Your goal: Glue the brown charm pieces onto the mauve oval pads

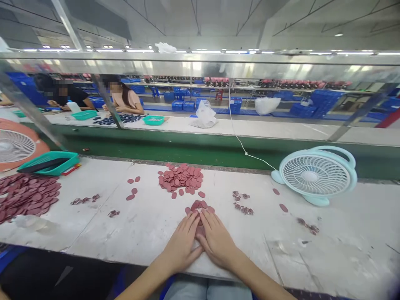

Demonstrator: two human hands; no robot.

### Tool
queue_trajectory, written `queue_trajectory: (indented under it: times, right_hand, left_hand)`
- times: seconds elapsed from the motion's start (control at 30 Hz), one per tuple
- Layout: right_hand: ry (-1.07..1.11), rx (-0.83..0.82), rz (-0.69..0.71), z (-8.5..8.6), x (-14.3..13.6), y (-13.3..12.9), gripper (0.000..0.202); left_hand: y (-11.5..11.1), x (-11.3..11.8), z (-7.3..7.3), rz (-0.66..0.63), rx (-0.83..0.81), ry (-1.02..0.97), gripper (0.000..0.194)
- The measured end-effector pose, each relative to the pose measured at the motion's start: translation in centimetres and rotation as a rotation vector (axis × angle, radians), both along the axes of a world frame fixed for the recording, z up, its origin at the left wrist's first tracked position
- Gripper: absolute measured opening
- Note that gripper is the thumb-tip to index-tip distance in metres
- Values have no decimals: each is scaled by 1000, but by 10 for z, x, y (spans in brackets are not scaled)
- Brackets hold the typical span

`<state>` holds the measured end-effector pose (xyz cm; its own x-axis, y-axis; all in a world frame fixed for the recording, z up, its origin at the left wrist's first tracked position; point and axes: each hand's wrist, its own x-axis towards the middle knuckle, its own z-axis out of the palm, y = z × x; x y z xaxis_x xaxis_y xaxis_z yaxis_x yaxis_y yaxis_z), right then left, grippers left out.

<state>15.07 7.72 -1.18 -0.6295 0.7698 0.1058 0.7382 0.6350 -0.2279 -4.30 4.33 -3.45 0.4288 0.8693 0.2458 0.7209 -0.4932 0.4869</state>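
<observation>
Maroon oval rubber discs (199,205) sit in a small cluster on the white desk (150,225), under the fingertips of the left hand (182,245) and right hand (216,241) (both flat, fingers spread, gripping nothing). Light, even pressure would best keep discs from sliding apart.

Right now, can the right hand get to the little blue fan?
Probably yes. The right hand lies flat on some pink discs, and only bare table with a few scraps lies between it and the fan, though it looks like a long stretch.
</observation>
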Motion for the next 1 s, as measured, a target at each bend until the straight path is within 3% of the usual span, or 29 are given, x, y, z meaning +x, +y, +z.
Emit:
queue_trajectory:
  times: [0.17,0.27,0.37,0.47,0.5,0.57,0.67,0.77,0.87,1.0]
  right_hand:
    - [38,-82,-74,21,18,-31,62]
    - [292,-150,-179,30,33,-55,51]
    - [871,-226,-495,35,61,-82,31]
    - [1702,-541,-739,43,96,-100,30]
    - [1970,-690,-723,46,108,-102,35]
    - [2407,-947,-563,50,127,-102,47]
    - [2824,-1090,-283,52,145,-91,58]
    - [2986,-1153,-178,51,152,-76,43]
    - [3026,-1175,-222,50,152,-66,26]
    - [2940,-1184,-303,50,144,-65,19]
  left_hand:
    - [3,4,8,-45,-22,26,81]
    - [8,4,17,-70,-42,78,83]
    - [18,10,32,-94,-61,95,81]
    - [44,28,52,-120,-64,49,66]
    - [55,36,59,-139,-65,41,59]
    - [80,53,71,-198,-71,48,44]
    - [106,72,82,-277,-83,92,28]
    - [112,74,83,-323,-101,150,27]
    - [109,67,80,-346,-128,190,34]
    - [108,62,74,-384,-161,187,33]
